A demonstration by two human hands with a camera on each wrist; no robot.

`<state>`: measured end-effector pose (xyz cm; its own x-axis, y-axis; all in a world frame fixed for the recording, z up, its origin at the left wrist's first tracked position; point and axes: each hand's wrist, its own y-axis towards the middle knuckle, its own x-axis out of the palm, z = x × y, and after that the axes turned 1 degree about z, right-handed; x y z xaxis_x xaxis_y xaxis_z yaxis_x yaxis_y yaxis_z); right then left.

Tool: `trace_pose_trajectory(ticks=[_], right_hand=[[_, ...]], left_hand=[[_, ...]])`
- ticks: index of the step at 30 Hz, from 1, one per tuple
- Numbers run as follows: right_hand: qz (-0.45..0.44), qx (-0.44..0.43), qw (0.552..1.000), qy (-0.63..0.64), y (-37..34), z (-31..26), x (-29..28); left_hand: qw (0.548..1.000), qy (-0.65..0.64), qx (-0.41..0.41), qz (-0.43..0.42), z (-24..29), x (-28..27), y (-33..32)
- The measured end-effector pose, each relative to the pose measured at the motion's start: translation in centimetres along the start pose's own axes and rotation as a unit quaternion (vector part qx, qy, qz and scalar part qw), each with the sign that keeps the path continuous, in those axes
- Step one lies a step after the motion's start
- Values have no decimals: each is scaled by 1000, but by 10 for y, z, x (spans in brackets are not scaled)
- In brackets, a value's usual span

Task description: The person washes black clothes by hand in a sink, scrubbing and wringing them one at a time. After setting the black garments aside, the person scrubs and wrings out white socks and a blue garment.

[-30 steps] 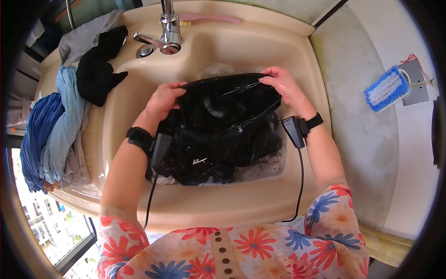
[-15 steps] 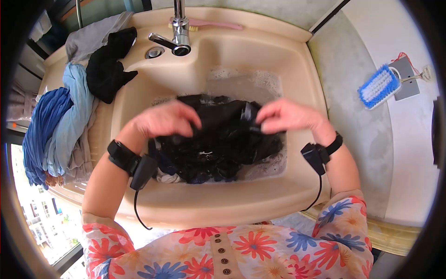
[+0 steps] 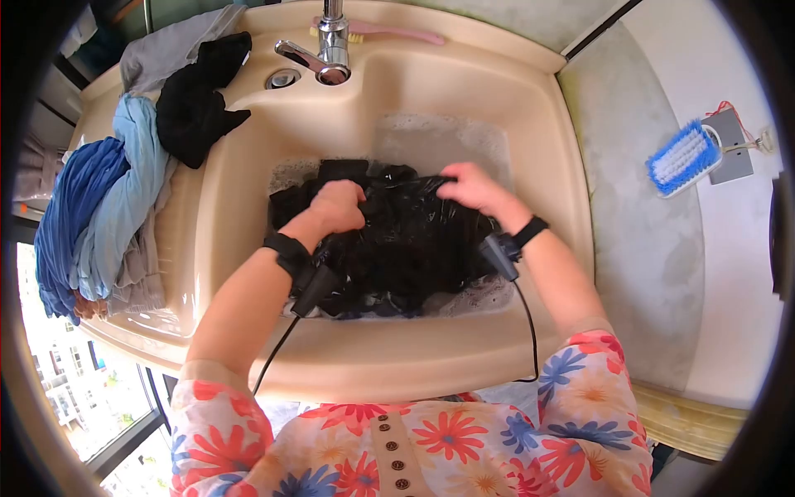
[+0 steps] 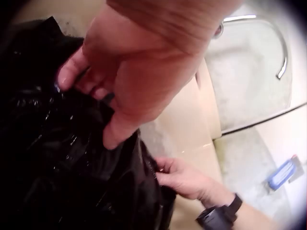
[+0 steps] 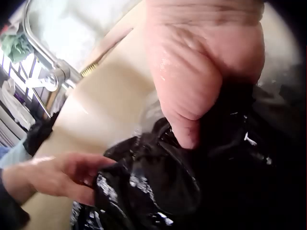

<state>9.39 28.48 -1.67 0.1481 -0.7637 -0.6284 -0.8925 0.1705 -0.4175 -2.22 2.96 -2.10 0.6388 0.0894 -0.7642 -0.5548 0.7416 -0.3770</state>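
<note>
Evidently soaked, the black cloth (image 3: 414, 244) lies in soapy water (image 3: 447, 137) inside the sink (image 3: 548, 157). Expect a heavy, limp, slippery load of low fragility; take hold at two spaced points along the far edge, gathering a full fold. Left hand (image 3: 338, 206) grips a fold; right hand (image 3: 474, 192) pinches the far edge. The tap (image 3: 334, 43) stands beyond.

In the head view the light is bright; the window (image 3: 79, 373) at the lower left is so strong that the scene outside becomes almost white. Towards the border, shapes bend and the picture falls into black. The wet black cloth (image 3: 406, 257) gives small glints, but its folds are nearly lost. Both wrist views are softer, with dark corners; in the left one, the blue brush (image 4: 282, 174) is blurred.
</note>
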Motion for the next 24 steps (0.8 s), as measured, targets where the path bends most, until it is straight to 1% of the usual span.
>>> trace_pose_trajectory(ticks=[1, 2, 3, 4, 5, 6, 7, 8, 9, 10, 11, 12, 13, 14, 15, 16, 17, 18, 19, 20, 21, 22, 23, 24], right_hand=[[56, -36, 995, 76, -5, -4, -19], [70, -38, 987, 142, -11, -8, -40], [85, -40, 974, 207, -20, -15, -59], [114, -64, 962, 241, -35, -32, -75], [141, -88, 947, 276, -49, -47, -87], [143, -87, 946, 276, -56, -52, -95], [169, -107, 952, 231, -63, -55, -101], [194, -127, 955, 185, -68, -54, -104], [194, -126, 955, 185, -70, -46, -102], [156, -177, 969, 72, -72, -30, -95], [114, -225, 967, -42, -75, -14, -86], [9, -168, 984, -51, -77, 3, -73], [-96, -109, 988, -58, -79, 15, -63], [-98, -107, 988, -57, -81, 11, -57], [-106, 37, 993, -46, -79, 4, -48], [-112, 179, 977, -33, -75, -3, -38], [-116, 181, 976, -30, -69, -7, -28], [-69, 198, 978, -24, -61, -11, -20], [-20, 214, 977, -18, -54, -15, -15], [-19, 215, 976, -17, -47, -11, -6], [18, 161, 982, -101, -37, 1, 7], [55, 104, 975, -186, -27, 13, 18], [55, 104, 975, -186, -19, 28, 26], [29, 60, 974, -218, -10, 43, 36]], left_hand=[[1000, -21, -5, 12, 5, -14, -4], [995, -81, -17, 53, 14, -38, -14], [990, -120, -39, 57, 14, -56, -15], [983, -132, 19, 127, 16, -73, -21], [974, -187, 27, 125, 24, -92, -29], [975, -172, 48, 131, 34, -109, -39], [976, -156, 68, 135, 43, -118, -46], [976, -157, 68, 134, 47, -116, -52], [980, -140, 113, 86, 51, -111, -62], [979, -123, 157, 39, 52, -104, -72], [968, -65, 244, 18, 44, -87, -73], [977, -24, 190, -98, 46, -78, -78], [962, 10, 188, -198, 36, -61, -76], [953, 23, 179, -243, 28, -52, -75], [942, 36, 170, -287, 21, -44, -73], [959, -1, 163, -231, 19, -41, -68], [972, -37, 154, -175, 19, -42, -62], [982, -95, 106, -120, 21, -42, -54], [989, -99, 75, -76, 22, -40, -44], [993, -84, 70, -37, 23, -35, -33], [995, -70, 65, 3, 25, -27, -25], [995, -70, 65, 3, 26, -13, -20], [997, 0, 47, 58, 26, 3, -17], [991, 70, 28, 111, 27, 10, -16]])
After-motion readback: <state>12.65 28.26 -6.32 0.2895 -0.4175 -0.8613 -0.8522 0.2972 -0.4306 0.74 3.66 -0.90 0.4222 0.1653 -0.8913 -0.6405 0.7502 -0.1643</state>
